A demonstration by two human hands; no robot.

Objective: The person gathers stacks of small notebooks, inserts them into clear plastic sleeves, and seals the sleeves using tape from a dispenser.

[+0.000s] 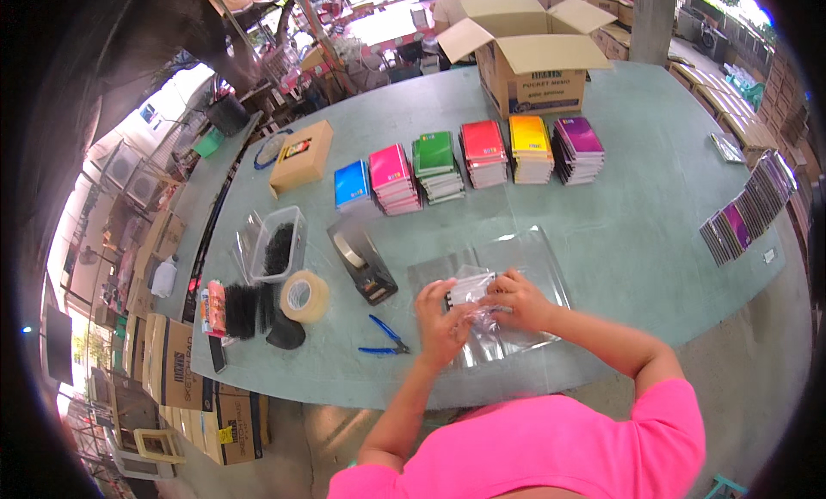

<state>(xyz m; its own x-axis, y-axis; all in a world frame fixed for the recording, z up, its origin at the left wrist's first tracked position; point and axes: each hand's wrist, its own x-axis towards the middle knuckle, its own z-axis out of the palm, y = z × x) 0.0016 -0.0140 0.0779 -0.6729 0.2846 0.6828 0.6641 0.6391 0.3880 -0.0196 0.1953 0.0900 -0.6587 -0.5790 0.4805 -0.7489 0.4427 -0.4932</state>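
Note:
Near the table's front edge, both hands are closed on a small white packet (472, 290) wrapped in clear plastic. My left hand (442, 320) grips its left side, and my right hand (520, 302) pinches the plastic on its right. Dark marks show along the packet's left edge; the fingers hide much of the rest. Beneath it lie flat clear plastic sheets or bags (540, 260). Blue-handled cutting pliers (386, 337) lie spread just left of my left hand. Beyond them stands a black tape dispenser (376, 280) with a roll in it.
Stacks of small notebooks, from blue (352, 184) to purple (580, 138), cross the table's middle. An open carton (538, 64) stands behind. At left are a tape roll (305, 296), a plastic tub (294, 264) of black pieces and a cardboard box (302, 157). A notebook row (748, 208) lies far right.

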